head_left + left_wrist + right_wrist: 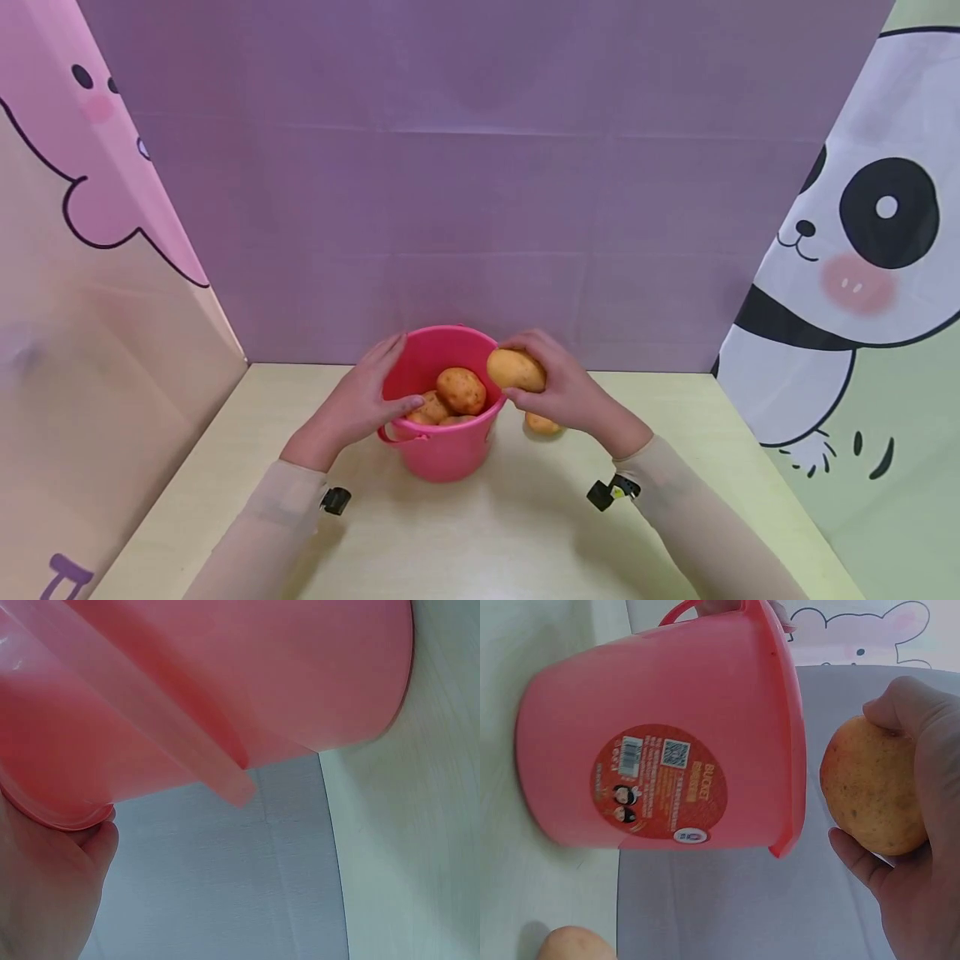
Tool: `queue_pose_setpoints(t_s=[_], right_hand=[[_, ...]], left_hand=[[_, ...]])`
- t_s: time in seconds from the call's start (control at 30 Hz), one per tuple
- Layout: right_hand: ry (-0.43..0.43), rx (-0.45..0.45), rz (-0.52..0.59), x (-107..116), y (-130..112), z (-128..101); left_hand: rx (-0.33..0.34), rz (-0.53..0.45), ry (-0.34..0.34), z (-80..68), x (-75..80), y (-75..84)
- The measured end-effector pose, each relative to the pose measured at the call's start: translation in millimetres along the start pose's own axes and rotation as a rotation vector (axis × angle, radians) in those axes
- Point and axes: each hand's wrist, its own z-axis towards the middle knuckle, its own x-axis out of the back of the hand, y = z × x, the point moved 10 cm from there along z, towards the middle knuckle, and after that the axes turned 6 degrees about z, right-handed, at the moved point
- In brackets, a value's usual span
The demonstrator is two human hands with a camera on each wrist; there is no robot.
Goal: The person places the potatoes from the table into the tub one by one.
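Observation:
A pink bucket [444, 457] stands upright on the table, with several potatoes [461, 390] inside it. My left hand [367, 392] holds the bucket's left rim, thumb lying over the near edge and fingers along the far side. In the left wrist view, fingertips [105, 844] show right at the rim. My right hand [558, 379] grips a potato [516, 370] between thumb and fingers, level with the bucket's right rim and just outside it. Another potato [542, 424] lies on the table under the right hand, partly hidden by it.
The pale wooden table [465, 550] ends at a purple backdrop [480, 208] just behind the bucket. Side panels carry a pink cartoon figure [112, 192] on the left and a panda [840, 333] on the right. The bucket's handle [150, 705] hangs down its side.

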Motion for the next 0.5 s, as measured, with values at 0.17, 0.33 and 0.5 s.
queue_pose_setpoints(t_s=[0.17,0.33,0.5], right_hand=[[-0.021,0.023,-0.001,-6,-5,11],[-0.04,0.052,0.017,-12,-10,20],[-0.064,0.059,0.044,-19,-10,28]], left_hand=[[0.004,0.007,0.005,0.3,0.7,0.9],[0.006,0.012,0.003,0.8,0.1,0.4],[-0.002,0.006,-0.006,-0.1,-1.1,0.0]])
